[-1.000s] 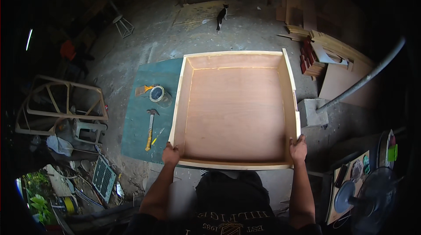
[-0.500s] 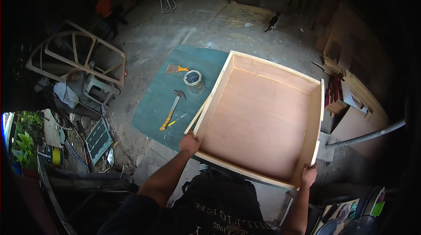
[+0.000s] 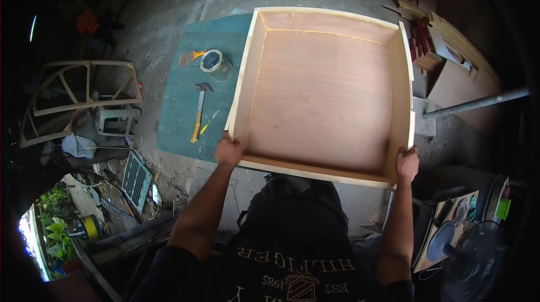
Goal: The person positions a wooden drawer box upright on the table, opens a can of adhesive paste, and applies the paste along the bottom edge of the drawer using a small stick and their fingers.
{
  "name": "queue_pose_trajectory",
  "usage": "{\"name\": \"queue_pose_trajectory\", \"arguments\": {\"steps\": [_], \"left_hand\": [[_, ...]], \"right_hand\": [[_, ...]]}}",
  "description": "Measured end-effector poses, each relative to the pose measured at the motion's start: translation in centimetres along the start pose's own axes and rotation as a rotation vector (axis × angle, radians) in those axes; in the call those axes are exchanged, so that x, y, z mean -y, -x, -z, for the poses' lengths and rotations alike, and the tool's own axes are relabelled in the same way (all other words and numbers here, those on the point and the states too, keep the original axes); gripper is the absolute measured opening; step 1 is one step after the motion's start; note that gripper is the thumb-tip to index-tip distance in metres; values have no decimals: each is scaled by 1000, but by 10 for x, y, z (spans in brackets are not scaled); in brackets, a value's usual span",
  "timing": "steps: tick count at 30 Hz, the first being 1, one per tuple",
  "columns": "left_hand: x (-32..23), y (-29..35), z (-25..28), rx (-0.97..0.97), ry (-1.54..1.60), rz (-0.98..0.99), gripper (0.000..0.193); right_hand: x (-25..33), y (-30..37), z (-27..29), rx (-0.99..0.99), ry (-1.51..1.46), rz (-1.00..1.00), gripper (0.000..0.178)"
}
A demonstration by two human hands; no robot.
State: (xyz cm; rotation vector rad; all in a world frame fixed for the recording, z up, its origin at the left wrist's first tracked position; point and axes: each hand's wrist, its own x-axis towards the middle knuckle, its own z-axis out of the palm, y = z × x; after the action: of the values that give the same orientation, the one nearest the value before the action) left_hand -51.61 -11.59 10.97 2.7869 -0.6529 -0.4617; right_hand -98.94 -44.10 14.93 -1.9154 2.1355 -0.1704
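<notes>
Head view: left hand (image 3: 229, 150) and right hand (image 3: 407, 164) wrapped fingers around a wooden box (image 3: 323, 94) by near corners, likely for balance; hammer (image 3: 199, 115) lay toward green board's (image 3: 177, 108) left edge.

Cannot see part of the green board (image 3: 178, 110) under the wooden tray (image 3: 320, 99), nor the whole dark shirt (image 3: 281, 240), cut by the lower edge.
</notes>
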Motion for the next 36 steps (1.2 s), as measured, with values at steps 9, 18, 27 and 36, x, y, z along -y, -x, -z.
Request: {"name": "queue_pose_trajectory", "arguments": {"steps": [9, 18, 27, 36], "left_hand": [[13, 4, -4, -51, -37, -53, 40], [-16, 35, 10, -248, 5, -204, 44], [-81, 128, -14, 152, -188, -1251, 56], [-84, 129, -52, 60, -206, -1340, 52]], "right_hand": [[-4, 7, 0, 25, -7, -18, 42], [-27, 34, 7, -398, -373, 356, 39], [-16, 193, 13, -29, -95, 695, 64], [-13, 212, -2, 57, 90, 592, 78]]}}
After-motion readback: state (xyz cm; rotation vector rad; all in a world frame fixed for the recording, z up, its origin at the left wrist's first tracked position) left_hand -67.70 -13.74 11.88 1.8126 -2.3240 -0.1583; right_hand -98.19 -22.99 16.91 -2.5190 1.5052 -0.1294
